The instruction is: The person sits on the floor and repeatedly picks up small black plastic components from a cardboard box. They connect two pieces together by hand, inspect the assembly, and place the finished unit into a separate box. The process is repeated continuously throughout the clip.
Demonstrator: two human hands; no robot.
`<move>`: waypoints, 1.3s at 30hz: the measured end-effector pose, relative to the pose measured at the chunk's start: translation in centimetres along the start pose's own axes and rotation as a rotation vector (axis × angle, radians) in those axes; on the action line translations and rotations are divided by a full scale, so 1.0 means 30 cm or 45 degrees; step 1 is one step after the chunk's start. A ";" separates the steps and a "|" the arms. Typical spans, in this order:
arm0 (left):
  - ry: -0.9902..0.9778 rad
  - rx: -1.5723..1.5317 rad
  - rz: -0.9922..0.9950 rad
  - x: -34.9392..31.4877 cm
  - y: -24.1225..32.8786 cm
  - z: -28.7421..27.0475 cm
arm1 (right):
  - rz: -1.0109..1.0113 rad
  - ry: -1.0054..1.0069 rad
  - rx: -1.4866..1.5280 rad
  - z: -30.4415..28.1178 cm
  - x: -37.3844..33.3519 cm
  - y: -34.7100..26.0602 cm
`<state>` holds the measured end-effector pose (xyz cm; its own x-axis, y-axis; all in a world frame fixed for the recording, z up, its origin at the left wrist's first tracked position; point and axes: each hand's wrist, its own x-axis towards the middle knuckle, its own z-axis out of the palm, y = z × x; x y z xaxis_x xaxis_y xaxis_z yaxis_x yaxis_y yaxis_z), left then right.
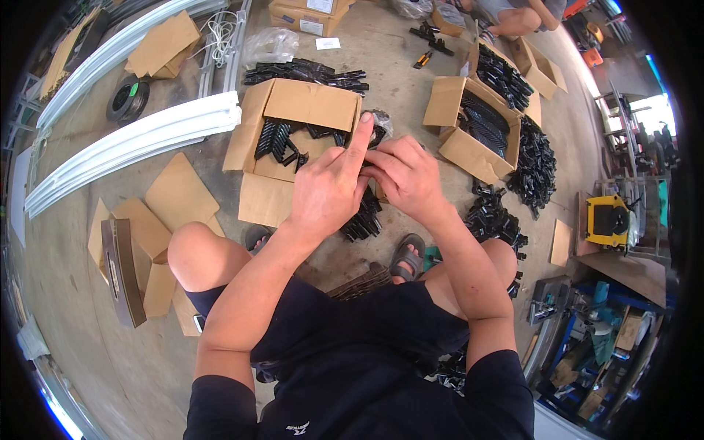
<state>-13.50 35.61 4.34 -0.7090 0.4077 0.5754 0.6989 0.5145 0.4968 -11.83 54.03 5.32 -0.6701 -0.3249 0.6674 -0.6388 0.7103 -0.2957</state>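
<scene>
My left hand (327, 192) and my right hand (408, 174) meet in front of me, above the near right side of an open cardboard box (314, 103). The left index finger points up and away while its other fingers curl in. My right fingers are pinched together against the left hand. Whatever lies between them is hidden by the fingers. Black plastic parts (273, 139) lie in neat rows at the box's left side, with a few loose ones beside them. Just below my hands, a small heap of black parts (361, 222) rests on the floor.
Another cardboard box (442, 103) of black parts stands right, beside a large black heap (539, 165). Long white metal profiles (139, 150) and folded cardboard (180, 187) lie left. Another person's bent leg (513, 22) shows far right. A yellow machine (607, 220) stands at right.
</scene>
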 end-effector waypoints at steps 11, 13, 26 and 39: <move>-0.097 0.008 -0.023 -0.012 -0.015 -0.003 | 0.021 -0.093 0.033 -0.017 0.002 0.007; -0.099 0.024 -0.011 -0.008 -0.006 -0.004 | 0.038 -0.075 0.008 -0.018 -0.001 0.001; -0.133 0.074 -0.049 -0.021 -0.007 0.015 | 0.107 -0.198 -0.098 -0.027 -0.015 -0.025; -0.062 -0.198 -0.285 -0.018 -0.006 0.014 | 0.284 -0.012 0.010 -0.042 -0.013 0.009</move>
<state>-13.28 35.62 3.66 -0.8484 0.3347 0.4101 0.5278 0.4755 0.7038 -11.26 55.14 5.84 -0.7986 -0.1660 0.5785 -0.4773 0.7602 -0.4408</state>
